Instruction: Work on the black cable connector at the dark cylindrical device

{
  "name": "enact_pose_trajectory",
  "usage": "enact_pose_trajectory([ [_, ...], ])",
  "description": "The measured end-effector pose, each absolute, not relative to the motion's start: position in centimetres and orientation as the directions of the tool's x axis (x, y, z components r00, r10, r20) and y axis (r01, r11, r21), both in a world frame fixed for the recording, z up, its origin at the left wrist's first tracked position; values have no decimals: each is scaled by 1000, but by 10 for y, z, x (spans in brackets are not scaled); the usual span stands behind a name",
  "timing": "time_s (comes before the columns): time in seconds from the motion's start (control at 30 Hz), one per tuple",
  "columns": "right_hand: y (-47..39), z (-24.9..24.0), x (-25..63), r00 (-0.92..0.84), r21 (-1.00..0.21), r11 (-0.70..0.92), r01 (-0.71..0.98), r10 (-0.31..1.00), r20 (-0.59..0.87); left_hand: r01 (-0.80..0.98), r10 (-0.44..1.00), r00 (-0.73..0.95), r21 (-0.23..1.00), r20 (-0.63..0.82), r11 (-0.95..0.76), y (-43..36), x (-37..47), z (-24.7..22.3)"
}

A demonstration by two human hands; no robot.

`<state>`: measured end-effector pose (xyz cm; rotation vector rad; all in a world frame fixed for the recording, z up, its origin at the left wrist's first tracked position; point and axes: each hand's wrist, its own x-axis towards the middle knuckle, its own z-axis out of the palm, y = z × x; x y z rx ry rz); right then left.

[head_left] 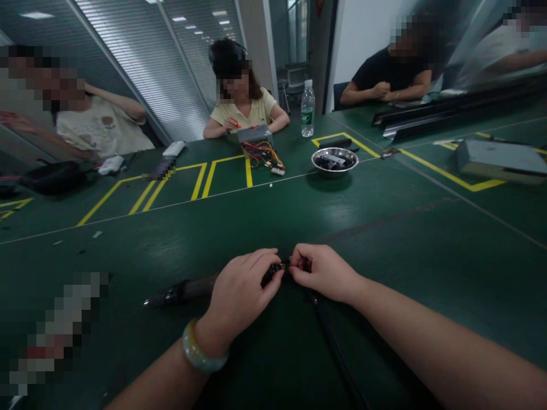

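On the green table [171, 341], my left hand [243, 290] wraps round one end of a long dark tripod-like rod [183, 292], whose silver tip points left. A small black part with a brassy glint shows between its thumb and fingers. My right hand [325, 273] is closed in a pinch just right of that part, fingertips almost against my left fingers; what it pinches is too small to name. Under my right hand, a black tube [335, 341] runs down toward the near edge. A green bangle [200, 350] circles my left wrist.
Beyond my hands stand a metal bowl [334, 162] of dark parts, a water bottle [307, 109] and a grey box [255, 135] with coloured wires, handled by a person. A flat metal case [498, 159] lies right. Other people sit around the table.
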<state>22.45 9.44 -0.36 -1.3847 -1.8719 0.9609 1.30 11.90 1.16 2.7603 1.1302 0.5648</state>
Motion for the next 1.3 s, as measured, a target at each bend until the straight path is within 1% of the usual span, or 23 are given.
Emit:
enact_pose_trajectory([
  [0.17,94,-3,223,-273,-836,169,522,962,24,637,683,660,250,313,-729,119,12,12],
  [0.3,95,-4,223,-279,-834,165,527,960,13,627,682,669,268,294,-731,118,12,15],
  [0.47,96,-5,222,-280,-840,150,522,960,-2,649,713,630,294,308,-701,117,12,16],
  [0.63,96,-5,221,-283,-844,130,520,959,-27,655,717,622,294,314,-697,116,11,16],
  [0.83,96,-8,221,-286,-842,138,522,958,-20,653,713,639,285,290,-702,115,12,18],
  [1.07,96,-8,221,-289,-841,136,524,957,-26,639,710,621,310,331,-704,115,12,17],
  [1.3,97,-9,221,-287,-834,135,535,958,-29,651,715,635,297,293,-699,115,11,17],
])
